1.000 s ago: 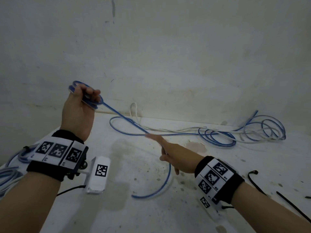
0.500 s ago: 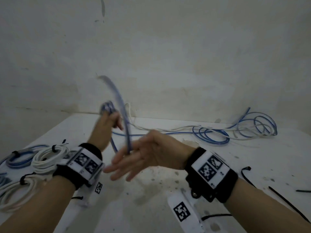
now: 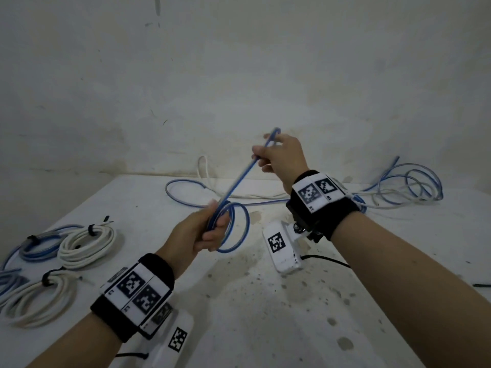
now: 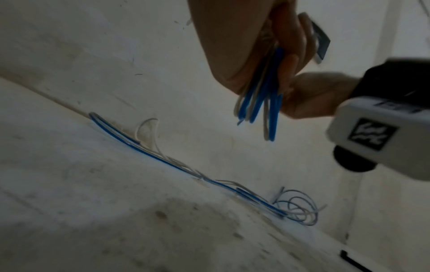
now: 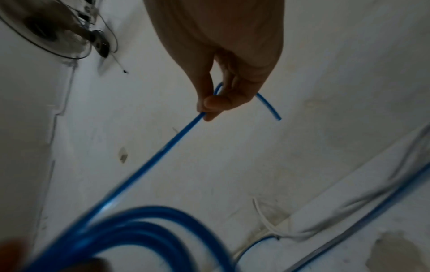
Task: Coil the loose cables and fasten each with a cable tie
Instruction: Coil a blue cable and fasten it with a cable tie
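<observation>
White table (image 3: 265, 328): blue cable (image 3: 236, 181) between both gripping hands.

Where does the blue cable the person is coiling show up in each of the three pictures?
Head: blue cable at centre, stretched between the left hand and right hand.
Left wrist: its loops hang at upper right.
Right wrist: it runs diagonally from centre to lower left.
Shared landmark: the loose cables along the wall.
</observation>
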Motion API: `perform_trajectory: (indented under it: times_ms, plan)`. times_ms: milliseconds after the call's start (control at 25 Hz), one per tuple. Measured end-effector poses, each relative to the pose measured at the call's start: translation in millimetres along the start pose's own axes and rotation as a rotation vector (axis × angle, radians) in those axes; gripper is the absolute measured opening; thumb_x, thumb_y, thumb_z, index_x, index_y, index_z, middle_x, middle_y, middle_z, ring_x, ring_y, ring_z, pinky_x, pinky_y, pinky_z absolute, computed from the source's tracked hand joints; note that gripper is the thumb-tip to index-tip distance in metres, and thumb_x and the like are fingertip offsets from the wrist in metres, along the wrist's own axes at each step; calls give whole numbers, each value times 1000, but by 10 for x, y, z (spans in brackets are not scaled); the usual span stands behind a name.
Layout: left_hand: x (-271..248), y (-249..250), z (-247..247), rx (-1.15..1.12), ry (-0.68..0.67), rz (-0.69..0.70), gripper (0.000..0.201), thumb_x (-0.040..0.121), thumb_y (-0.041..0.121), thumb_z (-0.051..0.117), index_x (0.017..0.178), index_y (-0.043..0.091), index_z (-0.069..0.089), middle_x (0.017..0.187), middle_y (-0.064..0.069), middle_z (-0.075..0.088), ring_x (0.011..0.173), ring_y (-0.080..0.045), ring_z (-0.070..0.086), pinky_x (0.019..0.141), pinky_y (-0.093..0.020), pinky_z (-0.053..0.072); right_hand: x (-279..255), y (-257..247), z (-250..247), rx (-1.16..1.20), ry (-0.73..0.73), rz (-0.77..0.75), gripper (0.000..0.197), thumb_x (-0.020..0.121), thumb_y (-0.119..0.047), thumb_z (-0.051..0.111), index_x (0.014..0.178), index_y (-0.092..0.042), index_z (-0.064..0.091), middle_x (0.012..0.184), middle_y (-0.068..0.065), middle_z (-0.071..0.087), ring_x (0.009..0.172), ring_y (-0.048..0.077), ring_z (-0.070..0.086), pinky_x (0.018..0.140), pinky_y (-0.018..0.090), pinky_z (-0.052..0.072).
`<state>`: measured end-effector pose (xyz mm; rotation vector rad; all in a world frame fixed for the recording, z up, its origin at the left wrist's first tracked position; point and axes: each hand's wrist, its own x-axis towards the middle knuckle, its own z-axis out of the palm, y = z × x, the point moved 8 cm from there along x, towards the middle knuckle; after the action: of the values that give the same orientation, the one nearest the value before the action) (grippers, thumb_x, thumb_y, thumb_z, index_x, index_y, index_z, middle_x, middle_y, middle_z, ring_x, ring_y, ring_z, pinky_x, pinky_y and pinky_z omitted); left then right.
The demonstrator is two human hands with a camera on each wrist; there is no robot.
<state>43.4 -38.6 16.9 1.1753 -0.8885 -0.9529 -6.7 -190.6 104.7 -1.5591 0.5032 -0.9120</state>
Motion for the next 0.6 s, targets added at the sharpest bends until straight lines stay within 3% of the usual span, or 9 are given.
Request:
perform_trajectory:
  times_ms: [80,120,200,280,320,400,440,520,600]
  plan:
    - [-49,33,140,-52,-37,-1,31,84,37,34,64,13,39,43,9,27,32,-2,22,41,-16,26,25,205,-86,59,25,63,52,82,5,63,116,-13,29,70,14,58,44,13,49,42,16,45]
    - [-65,61,183,-86,-39,-1,30,83,35,37,61,14,40,42,9,27,32,-3,22,41,-16,26,35,255,-73,34,-7,49,52,82,4,64,116,-15,31,74,16,61,48,13,54,47,17,49]
    - [-70,121,197,-125,-31,15,33,82,34,38,55,18,42,41,9,26,30,-3,21,40,-17,27,60,257,-20,-109,-128,-38,32,87,-3,59,117,-9,50,93,14,65,71,11,62,65,16,52]
    - [-87,158,165,-185,-47,23,39,86,34,37,50,20,44,39,10,27,29,-2,22,38,-15,29,67,202,-19,-249,-261,-160,27,91,-3,51,117,-9,58,108,2,61,94,5,58,81,15,47]
    - [-98,185,166,-226,-67,32,42,88,34,37,49,21,45,38,11,29,28,-1,23,38,-15,31,68,192,-37,-334,-300,-217,26,90,-3,53,113,-13,60,107,-2,62,97,3,57,85,19,47]
    - [-97,289,158,-328,-96,73,41,89,33,36,51,21,47,37,12,32,27,0,24,39,-14,29,39,260,-71,-573,-322,-271,10,88,-14,60,92,-21,66,84,-6,66,81,3,60,80,30,50]
    - [-71,397,150,-386,-99,114,39,88,33,36,53,21,48,37,11,31,28,0,21,42,-14,26,-2,362,-53,-710,-365,-257,8,88,-20,60,84,-21,67,71,-9,62,67,-1,57,73,27,50]
    - [11,732,42,-475,-62,271,36,89,33,36,58,21,50,41,10,30,35,-4,18,45,-14,25,-226,736,101,-888,-599,-126,18,93,-21,53,81,-15,66,63,-14,51,52,-7,52,56,8,41]
    - [90,1043,-203,-397,99,399,40,96,37,26,65,21,46,44,10,32,37,-4,23,46,-12,33,-529,1009,213,-833,-773,32,26,97,-17,45,77,-12,62,61,-12,51,48,-4,52,48,6,38]
